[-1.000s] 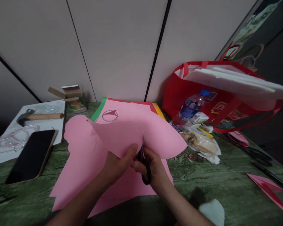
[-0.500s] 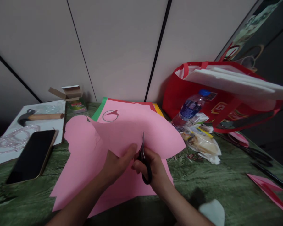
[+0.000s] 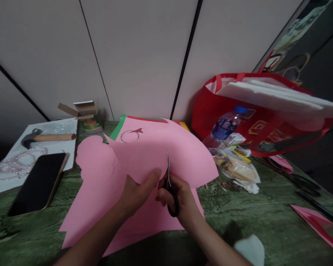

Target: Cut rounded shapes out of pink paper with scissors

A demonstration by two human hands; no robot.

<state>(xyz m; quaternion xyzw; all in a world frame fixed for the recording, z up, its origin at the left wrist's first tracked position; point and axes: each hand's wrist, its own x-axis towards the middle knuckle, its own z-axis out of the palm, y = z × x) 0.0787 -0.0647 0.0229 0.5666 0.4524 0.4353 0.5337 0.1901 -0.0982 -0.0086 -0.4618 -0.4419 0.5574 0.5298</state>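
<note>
A curved sheet of pink paper [image 3: 188, 151] is pinched in my left hand [image 3: 140, 192], thumb on top and the other fingers hidden beneath. My right hand [image 3: 180, 195] grips black-handled scissors [image 3: 169, 181], fingers through the loops. The blades point away from me into the paper's near edge, close to my left thumb, and look nearly closed. More pink sheets [image 3: 100, 207] lie underneath on the table. A scalloped pink cutout [image 3: 94, 157] rests to the left. Behind the held sheet are a thin ring [image 3: 130, 136] and a small dark red scrap [image 3: 137, 130].
On the left are a phone [image 3: 39, 184], a claw hammer [image 3: 50, 137], a bead string [image 3: 19, 162] and an opened small box [image 3: 90, 118]. To the right stand a water bottle [image 3: 224, 125] and red bag [image 3: 208, 99], with plastic packets [image 3: 238, 168] before them.
The held pink sheet has shifted and tilted slightly, its far edge now reaching higher over the coloured sheets behind. My hands and the scissors have barely moved.
</note>
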